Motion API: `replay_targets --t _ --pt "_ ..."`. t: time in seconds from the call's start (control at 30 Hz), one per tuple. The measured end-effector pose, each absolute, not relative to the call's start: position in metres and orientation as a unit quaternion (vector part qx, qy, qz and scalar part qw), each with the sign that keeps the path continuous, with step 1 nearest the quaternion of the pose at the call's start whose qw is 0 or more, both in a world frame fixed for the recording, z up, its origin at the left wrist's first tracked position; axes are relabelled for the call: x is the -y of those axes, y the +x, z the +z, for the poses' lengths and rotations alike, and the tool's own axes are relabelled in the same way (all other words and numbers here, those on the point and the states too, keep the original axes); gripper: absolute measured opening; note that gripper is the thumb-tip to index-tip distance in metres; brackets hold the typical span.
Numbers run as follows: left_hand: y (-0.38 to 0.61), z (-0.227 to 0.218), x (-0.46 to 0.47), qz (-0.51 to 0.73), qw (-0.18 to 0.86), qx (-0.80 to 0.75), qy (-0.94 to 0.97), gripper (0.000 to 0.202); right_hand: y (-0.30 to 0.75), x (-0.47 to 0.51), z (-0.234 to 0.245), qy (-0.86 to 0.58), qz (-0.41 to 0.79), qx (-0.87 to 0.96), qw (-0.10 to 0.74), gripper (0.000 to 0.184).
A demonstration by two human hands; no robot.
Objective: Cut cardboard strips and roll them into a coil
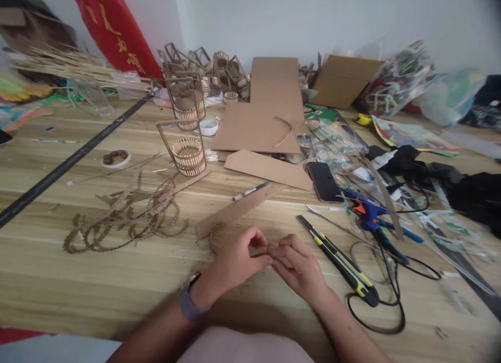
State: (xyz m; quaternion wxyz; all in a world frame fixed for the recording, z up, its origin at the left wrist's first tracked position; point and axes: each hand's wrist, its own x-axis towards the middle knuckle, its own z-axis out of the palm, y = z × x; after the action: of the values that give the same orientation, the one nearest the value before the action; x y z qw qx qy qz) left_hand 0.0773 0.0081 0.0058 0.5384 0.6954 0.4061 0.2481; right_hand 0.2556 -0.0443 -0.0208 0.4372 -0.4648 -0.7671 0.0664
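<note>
Pinches thin, mostly hidden brown strip (270, 251) in left hand (238, 256) and right hand (299, 266), with utility knife (340, 264) right of right hand, cardboard strip (237, 210) beyond left hand.

Both forearms are bare and reach in from the lower edge, the left forearm (156, 321) slanting up to the right and the right forearm (346, 321) slanting up to the left, so that the two hands come together in front of the body. The left hand (238, 258) lies with its back turned mostly upward; its index finger arches over and its thumb stretches below, leaving a rounded gap between them, the tips pointing toward the right hand (297, 264). That hand is turned inward, knuckles bent, its fingers pointing left. The fingertips of both hands gather close in a fine pinch, wrists well apart.
</note>
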Motion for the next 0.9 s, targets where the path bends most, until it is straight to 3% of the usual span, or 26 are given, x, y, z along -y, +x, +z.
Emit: replay_targets --t 0.1,0.17,0.33,0.47,0.57,0.8,0.87,0.9 --pt "0.074 0.009 0.003 0.376 0.373 -0.360 0.768 0.007 0.259 0.043 -0.021 -0.503 0.040 0.731 0.459 0.009" --pt "0.072 0.010 0.011 0.378 0.340 -0.303 0.806 0.008 0.262 0.043 -0.022 -0.531 0.021 0.703 0.474 0.013" --pt "0.079 0.007 0.015 0.285 0.459 -0.357 0.762 0.020 0.261 0.042 -0.025 -0.566 -0.006 0.660 0.494 0.022" --pt "0.088 -0.001 0.009 0.280 0.611 -0.387 0.631 0.034 0.254 0.045 -0.026 -0.561 -0.011 0.663 0.496 0.023" --pt "0.092 -0.006 0.008 0.284 0.684 -0.357 0.569 0.034 0.249 0.048 -0.027 -0.547 -0.013 0.672 0.499 0.019" --pt "0.091 -0.008 0.005 0.305 0.698 -0.356 0.541 0.023 0.245 0.048 -0.031 -0.532 0.033 0.682 0.500 0.015" --pt "0.088 -0.007 0.001 0.306 0.701 -0.358 0.536 0.025 0.248 0.045 -0.030 -0.529 0.098 0.684 0.492 0.012" --pt "0.086 -0.007 -0.001 0.306 0.705 -0.355 0.533 0.026 0.250 0.044 -0.030 -0.522 0.172 0.674 0.493 0.023"
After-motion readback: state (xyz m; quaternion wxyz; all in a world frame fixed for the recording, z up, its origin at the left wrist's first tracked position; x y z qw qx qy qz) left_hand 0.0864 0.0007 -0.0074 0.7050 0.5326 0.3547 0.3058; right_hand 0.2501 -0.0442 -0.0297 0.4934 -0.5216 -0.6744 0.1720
